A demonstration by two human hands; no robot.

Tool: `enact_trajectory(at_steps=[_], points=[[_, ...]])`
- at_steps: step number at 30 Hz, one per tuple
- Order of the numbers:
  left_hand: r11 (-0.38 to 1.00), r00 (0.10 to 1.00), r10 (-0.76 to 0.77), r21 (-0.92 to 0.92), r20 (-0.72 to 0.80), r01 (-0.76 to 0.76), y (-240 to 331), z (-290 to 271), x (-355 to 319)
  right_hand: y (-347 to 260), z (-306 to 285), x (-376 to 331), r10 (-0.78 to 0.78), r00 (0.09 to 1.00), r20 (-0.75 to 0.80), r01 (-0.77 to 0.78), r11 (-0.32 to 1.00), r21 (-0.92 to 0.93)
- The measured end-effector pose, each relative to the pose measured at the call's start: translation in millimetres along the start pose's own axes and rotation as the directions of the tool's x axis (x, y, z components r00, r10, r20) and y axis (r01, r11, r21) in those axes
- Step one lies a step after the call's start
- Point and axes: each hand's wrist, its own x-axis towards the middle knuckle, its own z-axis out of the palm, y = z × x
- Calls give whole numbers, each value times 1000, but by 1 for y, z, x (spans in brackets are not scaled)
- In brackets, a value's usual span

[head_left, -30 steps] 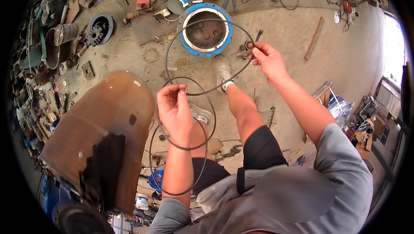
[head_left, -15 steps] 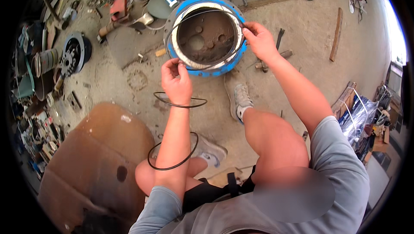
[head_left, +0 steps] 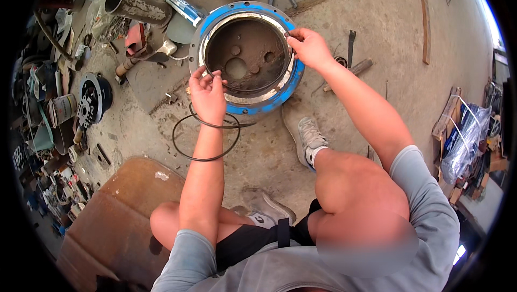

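- The left hand (head_left: 207, 91) pinches a thin black rubber ring (head_left: 253, 88) against the near-left rim of the blue flanged housing (head_left: 269, 101), fingers curled closed on it; judging by the grip, this pins the ring to the inner edge.
- The right hand (head_left: 308, 47) sits on the far-right rim, fingertips closed on the same ring, seemingly stretching it across the opening so it follows the metal lip.
- More black loops (head_left: 203, 140) hang from the left hand, draped below the wrist, so that spares are within reach while both hands work.
- The housing lies flat on the concrete floor (head_left: 377, 17) between the person's bent knees, its opening facing up, which lets both arms reach opposite sides of the rim.
- A grey sneaker (head_left: 309, 136) is planted just beside the housing.
- A grey pipe (head_left: 132, 4), a sealant tube (head_left: 183, 5) and a wooden strip (head_left: 425, 25) lie farther off.
- Compared with half a second ago, the head has come closer, and the left hand has moved from beside the housing onto its rim; a second ago the ring was held up in the air, clear of the housing.
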Motion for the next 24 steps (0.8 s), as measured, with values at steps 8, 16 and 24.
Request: enact_trajectory(at_steps=[8, 16, 24], points=[[993, 995, -93, 69, -28, 94, -19, -12, -12, 18, 9, -6, -111, 994, -7, 109, 985, -135], [979, 993, -109, 172, -35, 114, -20, -17, -12, 25, 12, -10, -81, 996, -33, 76, 988, -136], [970, 997, -72, 230, -29, 76, -24, -23, -4, 18, 16, -12, -97, 992, -80, 85, 987, -138]])
